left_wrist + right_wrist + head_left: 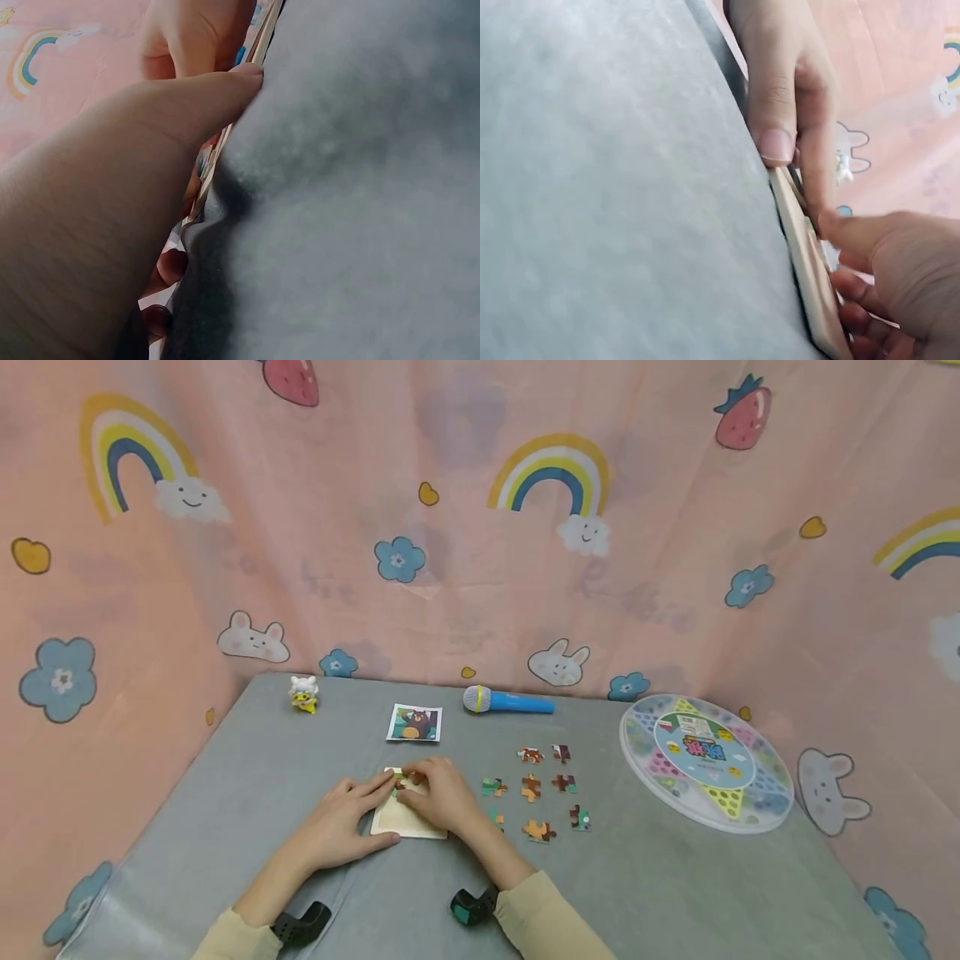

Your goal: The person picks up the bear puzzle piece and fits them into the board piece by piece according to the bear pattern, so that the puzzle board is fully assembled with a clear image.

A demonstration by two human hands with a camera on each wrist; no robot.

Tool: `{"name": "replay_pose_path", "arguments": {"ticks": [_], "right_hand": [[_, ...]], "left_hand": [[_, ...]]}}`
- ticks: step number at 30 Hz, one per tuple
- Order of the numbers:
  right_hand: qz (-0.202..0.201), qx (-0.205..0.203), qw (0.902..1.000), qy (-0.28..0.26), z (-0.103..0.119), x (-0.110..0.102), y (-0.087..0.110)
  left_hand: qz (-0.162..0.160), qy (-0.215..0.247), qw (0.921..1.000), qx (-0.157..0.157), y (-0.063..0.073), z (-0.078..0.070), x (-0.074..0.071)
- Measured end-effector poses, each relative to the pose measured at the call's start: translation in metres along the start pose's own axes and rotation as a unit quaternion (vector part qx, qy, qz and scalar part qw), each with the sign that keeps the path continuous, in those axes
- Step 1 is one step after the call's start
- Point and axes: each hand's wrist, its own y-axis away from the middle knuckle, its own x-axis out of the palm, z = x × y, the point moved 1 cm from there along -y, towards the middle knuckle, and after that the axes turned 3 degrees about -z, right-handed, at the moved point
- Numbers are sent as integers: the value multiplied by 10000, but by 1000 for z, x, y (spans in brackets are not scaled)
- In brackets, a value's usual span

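A pale wooden puzzle tray (405,823) lies on the table under both hands. Brown and green jigsaw pieces (401,783) show at its upper left, partly hidden by fingers. My left hand (339,822) spans the tray's left side, index finger reaching onto the pieces and thumb (775,144) along the near edge. With bent fingers my right hand (441,796) works over the upper part, thumb and index finger pinching at a jigsaw piece there. In the right wrist view the two hands' fingertips meet closely over the tray (802,259).
Several loose jigsaw pieces (531,787) lie right of the tray. Behind it are a bear picture card (415,724) and a blue toy microphone (517,702). A small figurine (303,694) stands at back left, a round board-game case (705,764) at right. A patterned curtain (465,610) hangs behind.
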Motion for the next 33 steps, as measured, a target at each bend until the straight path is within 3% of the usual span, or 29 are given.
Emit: {"name": "replay_pose_path", "arguments": {"ticks": [6,10,14,20,26,33], "right_hand": [[282,-441,9975,-472,-3,-23,-1],[237,-286,9963,-779,-9,-45,4],[-32,-18,9977,-683,-23,-64,10],[-519,360,9976,-271,-55,-92,18],[-1091,493,9919,-422,-97,-116,31],[-1545,636,9842,-583,-138,-128,42]], "left_hand": [[93,0,9999,-39,-6,-3,-2],[204,-63,9997,-145,-10,-7,-5],[345,-315,9987,-194,-13,-12,-10],[408,-584,9974,105,-16,-17,-18],[501,-121,9984,241,-14,-10,-15],[261,177,9989,333,-11,-1,-5]]}}
